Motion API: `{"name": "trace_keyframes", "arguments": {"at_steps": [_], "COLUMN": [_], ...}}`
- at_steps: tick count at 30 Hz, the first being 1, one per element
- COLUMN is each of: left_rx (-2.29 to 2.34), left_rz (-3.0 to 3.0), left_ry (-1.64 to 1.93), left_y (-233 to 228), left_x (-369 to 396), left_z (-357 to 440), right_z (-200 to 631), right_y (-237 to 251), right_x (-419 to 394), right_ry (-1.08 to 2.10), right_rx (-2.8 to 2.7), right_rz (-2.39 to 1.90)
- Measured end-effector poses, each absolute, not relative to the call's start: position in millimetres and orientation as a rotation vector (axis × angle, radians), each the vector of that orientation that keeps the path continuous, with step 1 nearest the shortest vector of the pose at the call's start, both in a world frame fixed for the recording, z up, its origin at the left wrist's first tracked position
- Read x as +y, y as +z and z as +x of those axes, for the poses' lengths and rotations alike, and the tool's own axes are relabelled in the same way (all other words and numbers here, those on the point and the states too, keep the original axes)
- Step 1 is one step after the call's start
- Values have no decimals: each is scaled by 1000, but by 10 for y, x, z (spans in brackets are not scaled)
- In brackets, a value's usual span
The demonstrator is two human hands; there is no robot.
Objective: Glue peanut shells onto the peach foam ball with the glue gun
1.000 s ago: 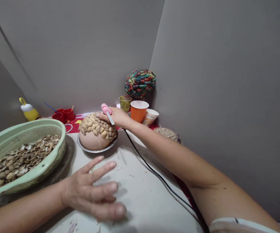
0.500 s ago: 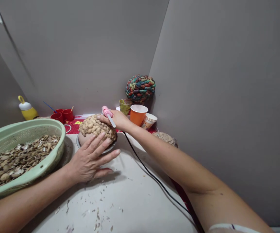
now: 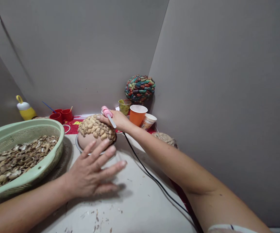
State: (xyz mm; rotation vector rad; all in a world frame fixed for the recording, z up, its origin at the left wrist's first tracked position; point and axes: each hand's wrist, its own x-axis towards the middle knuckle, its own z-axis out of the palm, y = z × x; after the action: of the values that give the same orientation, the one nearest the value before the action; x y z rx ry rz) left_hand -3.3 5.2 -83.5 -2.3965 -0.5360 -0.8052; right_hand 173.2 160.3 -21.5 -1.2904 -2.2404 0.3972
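Left hand (image 3: 91, 174) flat, fingers spread wide, palm down over the table (image 3: 140, 200), holding nothing, just in front of the peanut-covered dome (image 3: 95, 129). Right hand (image 3: 117, 119) stretched far forward, closed around a pink glue gun (image 3: 107, 115), resting on the dome's top, on a metal plate (image 3: 78, 145).

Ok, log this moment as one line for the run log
right hand: holds pink glue gun on peanut-shell dome | left hand: open, over table | green basket: shells
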Motion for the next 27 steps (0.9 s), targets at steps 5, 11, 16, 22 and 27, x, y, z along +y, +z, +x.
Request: {"name": "trace_keyframes", "arguments": {"at_steps": [5,11,16,22,27], "left_rx": [-206,-373,-276,-529,-768], "left_rz": [-2677,-2814,-2833,-2395,-2266], "left_ry": [-683,-938,-1019,-974,-835], "left_y": [-1015,-1186,-1124,-1061,-971], "left_x": [-427,-379,-377,-194,101], "left_z": [128,129,60,-75,-230], "right_z": [1750,1888,2124,2194,2132], "right_y": [-227,-112,-45,-203,-425], "right_x": [1586,1443,1260,934,687], "right_ry": [362,302,473,955,1118], "right_rx": [-2222,-2141,-1800,-1222,-1102], "right_rz": [-1342,-1355,-1204,-1021,-1049]}}
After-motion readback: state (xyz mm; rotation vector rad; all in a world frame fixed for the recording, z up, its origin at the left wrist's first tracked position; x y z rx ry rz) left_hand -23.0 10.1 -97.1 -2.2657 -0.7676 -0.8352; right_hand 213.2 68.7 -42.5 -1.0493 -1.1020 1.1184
